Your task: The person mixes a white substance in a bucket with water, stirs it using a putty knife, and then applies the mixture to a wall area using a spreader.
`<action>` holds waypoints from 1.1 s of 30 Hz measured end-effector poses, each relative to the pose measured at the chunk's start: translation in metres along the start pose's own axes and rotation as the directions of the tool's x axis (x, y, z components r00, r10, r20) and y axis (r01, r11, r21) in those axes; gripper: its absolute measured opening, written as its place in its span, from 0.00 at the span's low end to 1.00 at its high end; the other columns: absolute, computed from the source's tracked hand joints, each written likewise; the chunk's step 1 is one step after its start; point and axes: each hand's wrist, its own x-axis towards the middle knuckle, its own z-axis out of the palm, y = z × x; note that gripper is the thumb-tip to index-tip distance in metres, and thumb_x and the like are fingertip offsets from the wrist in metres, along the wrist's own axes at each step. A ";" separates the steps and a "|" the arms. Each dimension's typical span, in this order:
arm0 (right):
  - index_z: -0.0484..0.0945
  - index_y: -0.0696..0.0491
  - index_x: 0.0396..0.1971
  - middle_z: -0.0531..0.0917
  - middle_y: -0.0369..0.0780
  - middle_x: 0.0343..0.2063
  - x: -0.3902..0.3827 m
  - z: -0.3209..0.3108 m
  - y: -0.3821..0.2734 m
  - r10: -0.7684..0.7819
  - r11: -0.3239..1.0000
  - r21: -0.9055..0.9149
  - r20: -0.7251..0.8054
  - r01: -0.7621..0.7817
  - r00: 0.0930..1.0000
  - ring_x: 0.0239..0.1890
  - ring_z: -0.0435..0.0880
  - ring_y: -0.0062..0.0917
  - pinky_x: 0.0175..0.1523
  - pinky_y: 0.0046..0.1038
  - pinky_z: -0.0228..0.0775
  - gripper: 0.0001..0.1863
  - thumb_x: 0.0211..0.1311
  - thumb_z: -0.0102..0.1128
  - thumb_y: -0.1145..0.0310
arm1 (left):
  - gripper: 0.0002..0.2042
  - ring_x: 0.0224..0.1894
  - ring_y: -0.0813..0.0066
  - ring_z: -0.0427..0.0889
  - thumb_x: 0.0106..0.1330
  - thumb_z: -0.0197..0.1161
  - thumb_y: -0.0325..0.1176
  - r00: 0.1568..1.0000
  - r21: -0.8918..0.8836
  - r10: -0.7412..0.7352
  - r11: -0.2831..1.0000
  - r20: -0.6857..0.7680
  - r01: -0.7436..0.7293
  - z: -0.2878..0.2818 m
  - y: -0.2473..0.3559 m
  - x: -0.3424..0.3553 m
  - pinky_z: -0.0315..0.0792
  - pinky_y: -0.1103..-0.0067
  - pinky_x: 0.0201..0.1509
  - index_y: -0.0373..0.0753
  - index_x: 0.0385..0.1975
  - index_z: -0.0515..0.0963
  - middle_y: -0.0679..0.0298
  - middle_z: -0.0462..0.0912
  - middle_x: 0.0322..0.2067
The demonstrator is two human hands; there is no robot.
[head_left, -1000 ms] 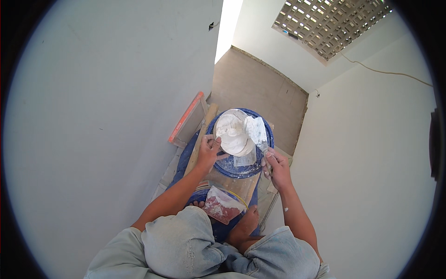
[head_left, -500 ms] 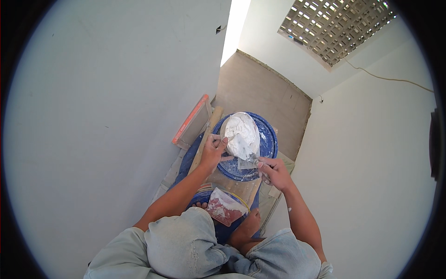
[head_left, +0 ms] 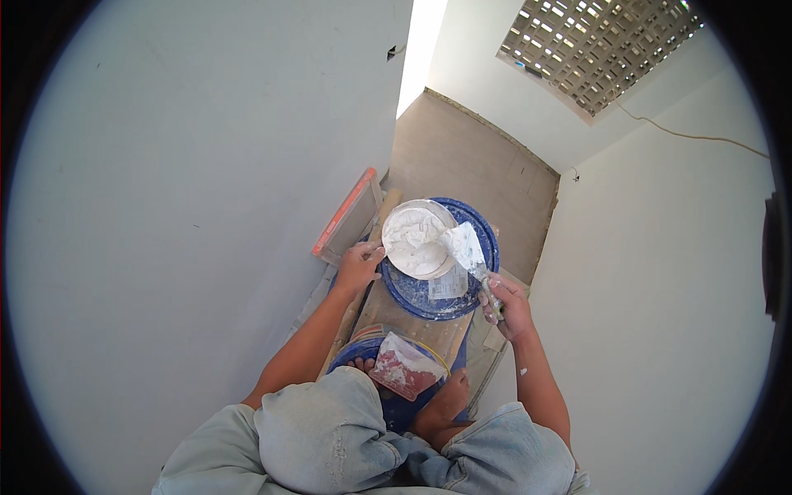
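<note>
A round white tub (head_left: pixel 393 262) of lumpy white putty (head_left: pixel 415 235) rests on a blue, paint-spattered bucket lid (head_left: pixel 429 307). At the tub's left edge, my left hand (head_left: pixel 360 266) has its fingers bent and pinching the side near the rim; part of the grip is hidden. My right hand (head_left: pixel 506 306) is closed around the handle of a putty knife (head_left: pixel 477 262). A thick heap of white putty covers the knife's blade, which is over the tub's right edge.
A red-and-white smeared plate (head_left: pixel 406 369) lies over a blue bucket (head_left: pixel 347 353) between my feet. Beneath is a wooden board (head_left: pixel 412 322). An orange-edged frame (head_left: pixel 346 213) leans at the left wall (head_left: pixel 206 165). Another wall (head_left: pixel 652 313) stands to the right.
The tub has gone from tilted to nearly level, shifting slightly left. My right hand has moved right and turned the putty knife, lifting its loaded blade from the tub. My left hand moved left and down.
</note>
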 end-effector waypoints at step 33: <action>0.71 0.52 0.51 0.76 0.37 0.25 -0.015 0.092 0.024 0.063 0.840 0.492 0.330 -0.229 0.942 0.19 0.70 0.19 0.19 0.20 0.61 0.16 0.78 0.43 0.56 | 0.68 0.78 0.50 0.34 0.49 0.67 0.71 0.671 0.180 0.738 0.671 -0.068 -0.720 0.046 0.057 0.007 0.37 0.57 0.78 0.35 0.75 0.29 0.45 0.31 0.76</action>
